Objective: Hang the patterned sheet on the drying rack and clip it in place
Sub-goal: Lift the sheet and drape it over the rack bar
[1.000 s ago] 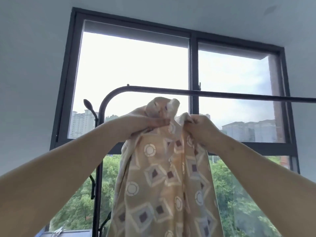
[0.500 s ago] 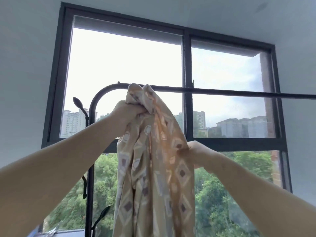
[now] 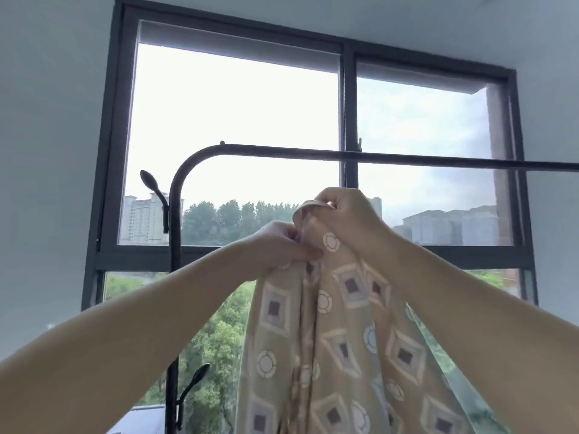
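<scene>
1. Two hands now bunched together at centre frame, below the rail of the drying rack; half a second ago spread apart, the left up at the rail's bend, the right lower down at mid-cloth.
2. Left hand: dropped from the bend at upper left of centre to just under mid-frame, fingers curled and pinching the gathered top of the sheet, thumb laid across the fold.
3. Right hand: risen above the left, fist closed over the sheet's upper edge, a strip of hem looping out at the knuckles.
4. Sheet: hanging from both grips down through lower centre and out the bottom edge, diamonds and rings showing; top no longer touching the rail, now clearly beneath it, with window and sky visible between.
5. Rail: running from the bend at centre left across to the right edge, bare along the whole visible length; side hooks on the post at left untouched.
6. Meaning for the task, as a judgement: likely a regrip, hunting for an edge or corner before throwing the cloth over, so hanging not yet begun in earnest.
7. Still to do: lift over the rail, spread along it, clip. No clips visible anywhere in frame.
8. Risk, as a guess: bunched cloth going over in a rope, not flat.
</scene>
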A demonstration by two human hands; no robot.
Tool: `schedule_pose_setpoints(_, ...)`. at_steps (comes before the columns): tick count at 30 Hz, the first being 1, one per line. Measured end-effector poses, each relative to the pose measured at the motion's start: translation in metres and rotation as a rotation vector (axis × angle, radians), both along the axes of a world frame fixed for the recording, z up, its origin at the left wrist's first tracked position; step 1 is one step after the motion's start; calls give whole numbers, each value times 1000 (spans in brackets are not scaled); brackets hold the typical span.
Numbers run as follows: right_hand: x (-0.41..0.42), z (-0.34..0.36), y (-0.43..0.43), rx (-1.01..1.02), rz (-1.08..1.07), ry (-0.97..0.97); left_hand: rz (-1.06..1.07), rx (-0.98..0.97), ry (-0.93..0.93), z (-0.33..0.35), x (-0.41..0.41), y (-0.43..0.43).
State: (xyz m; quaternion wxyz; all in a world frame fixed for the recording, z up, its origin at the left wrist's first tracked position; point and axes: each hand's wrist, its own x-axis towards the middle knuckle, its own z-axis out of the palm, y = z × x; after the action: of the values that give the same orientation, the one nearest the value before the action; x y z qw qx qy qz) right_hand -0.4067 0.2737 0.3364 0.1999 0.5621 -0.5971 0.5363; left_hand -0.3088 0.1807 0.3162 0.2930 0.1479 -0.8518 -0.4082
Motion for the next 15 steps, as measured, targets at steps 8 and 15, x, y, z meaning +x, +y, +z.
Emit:
schedule_pose_setpoints(8, -27, -37, 18, 878, -154, -46, 193, 44, 434, 19, 3, -28)
schedule_pose_setpoints(15, -27, 5, 16, 53, -152, -254, 44, 315, 515, 25, 20, -29)
